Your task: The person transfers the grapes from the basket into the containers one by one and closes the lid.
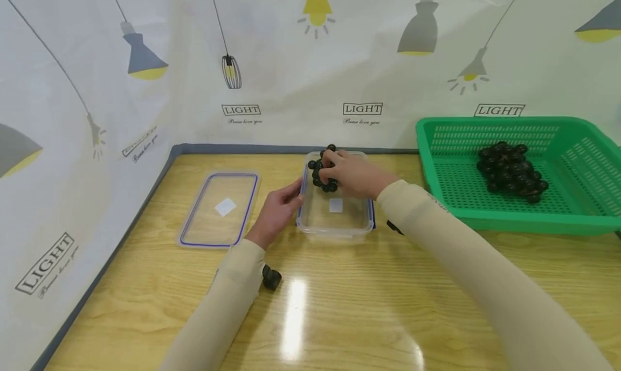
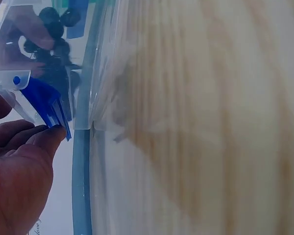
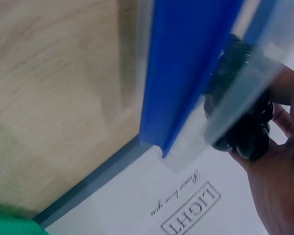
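A clear plastic food container (image 1: 317, 222) with blue side latches stands uncovered on the table. My right hand (image 1: 356, 172) grips a bunch of dark grapes (image 1: 318, 179) at the container's far end. In the left wrist view, those grapes (image 2: 51, 29) appear through the clear wall. My left hand (image 1: 275, 212) holds the container's left side, its fingers at a blue latch (image 2: 44, 100). The right wrist view shows the right hand (image 3: 279, 161) around the grapes (image 3: 252, 139), partly behind the container wall and the other blue latch (image 3: 181, 63).
The container's clear lid (image 1: 223, 225), with a blue seal, lies flat at the left. A green plastic basket (image 1: 436, 198) stands at the right with another bunch of dark grapes (image 1: 509, 171) inside. A printed white wall covering (image 1: 291, 80) rises behind the wooden table (image 1: 339, 295).
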Demonstrator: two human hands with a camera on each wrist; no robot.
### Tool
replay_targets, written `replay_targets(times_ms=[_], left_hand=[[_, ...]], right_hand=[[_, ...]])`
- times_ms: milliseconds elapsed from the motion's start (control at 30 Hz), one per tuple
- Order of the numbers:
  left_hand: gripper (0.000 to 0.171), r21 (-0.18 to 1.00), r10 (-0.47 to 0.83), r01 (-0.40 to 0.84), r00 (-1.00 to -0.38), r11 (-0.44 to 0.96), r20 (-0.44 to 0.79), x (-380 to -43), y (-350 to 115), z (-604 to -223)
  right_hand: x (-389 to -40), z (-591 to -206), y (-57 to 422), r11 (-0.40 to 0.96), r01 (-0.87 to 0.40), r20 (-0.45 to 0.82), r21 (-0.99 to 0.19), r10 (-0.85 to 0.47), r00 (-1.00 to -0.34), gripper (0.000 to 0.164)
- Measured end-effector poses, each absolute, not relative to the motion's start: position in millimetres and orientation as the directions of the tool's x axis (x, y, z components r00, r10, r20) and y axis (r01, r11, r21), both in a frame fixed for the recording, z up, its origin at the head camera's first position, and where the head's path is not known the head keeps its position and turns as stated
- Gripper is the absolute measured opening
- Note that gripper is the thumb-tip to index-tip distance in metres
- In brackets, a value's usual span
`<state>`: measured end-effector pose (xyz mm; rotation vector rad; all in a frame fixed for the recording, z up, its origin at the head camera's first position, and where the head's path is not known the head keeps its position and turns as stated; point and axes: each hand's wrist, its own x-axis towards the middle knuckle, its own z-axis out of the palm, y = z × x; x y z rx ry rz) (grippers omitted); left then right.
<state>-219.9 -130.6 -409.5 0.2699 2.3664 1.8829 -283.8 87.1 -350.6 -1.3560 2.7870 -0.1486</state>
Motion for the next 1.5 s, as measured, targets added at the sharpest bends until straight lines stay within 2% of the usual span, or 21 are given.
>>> replay_targets(times_ms=[100,333,567,733,1000,1133,1233,1433,1500], left_hand=[[0.048,0.976,0.206,0.06,-0.978,0.212,0.015,-220.3,-131.6,-410.3],[0.049,0.972,0.216,0.047,-0.976,0.228,-0.003,-219.5,-132.9,-403.0],[0.049,0.974,0.228,0.052,-0.974,0.22,0.0,-219.2,-133.7,-400.5],[0.049,0.972,0.227,0.043,-0.974,0.231,-0.011,-219.2,-133.6,-400.2],[0.05,0.969,0.22,0.031,-0.975,0.244,-0.024,-218.7,-134.8,-400.4],[0.05,0.97,0.224,0.024,-0.974,0.243,-0.032,-219.2,-135.1,-401.9],[0.05,0.971,0.225,0.02,-0.974,0.237,-0.035,-219.1,-134.7,-402.4],[0.048,0.969,0.211,0.034,-0.977,0.245,-0.019,-219.4,-134.4,-403.0],[0.047,0.966,0.209,0.036,-0.978,0.255,-0.019,-218.9,-134.5,-402.3]], right_hand=[[-285.5,-358.7,82.8,0.598,-0.798,0.005,-0.076,-0.8,-0.6,0.019],[-289.2,-364.9,80.1,0.606,-0.79,0.032,-0.093,-0.791,-0.611,0.02],[-289.7,-369.7,77.7,0.642,-0.738,-0.015,-0.208,-0.757,-0.654,0.029],[-290.5,-375.3,77.3,0.662,-0.712,-0.019,-0.234,-0.735,-0.677,0.034],[-290.2,-380.0,73.9,0.683,-0.713,-0.067,-0.158,-0.728,-0.683,0.014],[-288.9,-381.2,77.6,0.68,-0.718,-0.086,-0.148,-0.733,-0.675,0.015],[-288.3,-379.9,81.9,0.653,-0.74,-0.064,-0.164,-0.755,-0.652,0.017],[-288.6,-366.2,88.2,0.608,-0.758,-0.008,-0.234,-0.781,-0.624,0.04],[-289.2,-362.3,88.1,0.605,-0.763,-0.013,-0.228,-0.785,-0.619,0.043]])
